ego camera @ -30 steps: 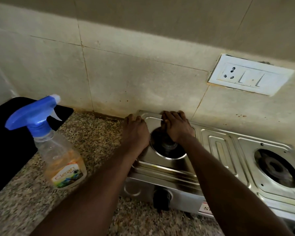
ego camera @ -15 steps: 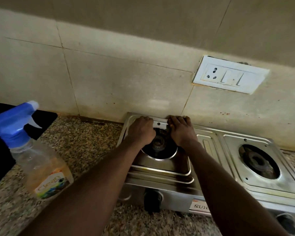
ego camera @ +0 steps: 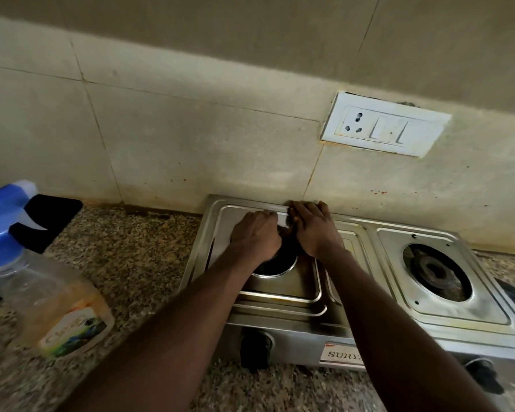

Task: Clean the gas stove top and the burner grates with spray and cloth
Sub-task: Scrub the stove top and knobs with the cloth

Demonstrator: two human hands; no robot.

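Presently both hands are at the far-left part of a two-burner stainless steel gas stove (ego camera: 446, 319), which sits on a speckled brown granite counter (ego camera: 137, 263) against a beige tiled wall (ego camera: 191, 129).

Left hand (ego camera: 256, 233): knuckles up, fingers curled under, over the far edge of the round left burner well (ego camera: 280, 264). Cannot tell if it grasps anything; fingertips hidden.

Right hand (ego camera: 315, 227): just right of the left hand, nearly touching it. Its bent fingers (ego camera: 306, 207) rest on the raised far rim of the stove top. Cannot tell whether it grips something. A small dark patch shows between the two hands, not identifiable.

Right burner (ego camera: 436, 270): open round well, dark rusty ring inside, well apart from the hands.

Front panel: two black knobs, one near the left arm (ego camera: 256, 347), one at far right (ego camera: 485, 373); red-and-white brand label (ego camera: 342, 355) between them, partly covered by the right forearm.

Clear plastic spray bottle with blue trigger head (ego camera: 51, 292): upright on the counter at near left, orange-tinted liquid inside, blurred, well apart from the stove. Flat black object (ego camera: 48, 221) behind it.

White switch-and-socket plate (ego camera: 384, 123) on the wall above the stove.
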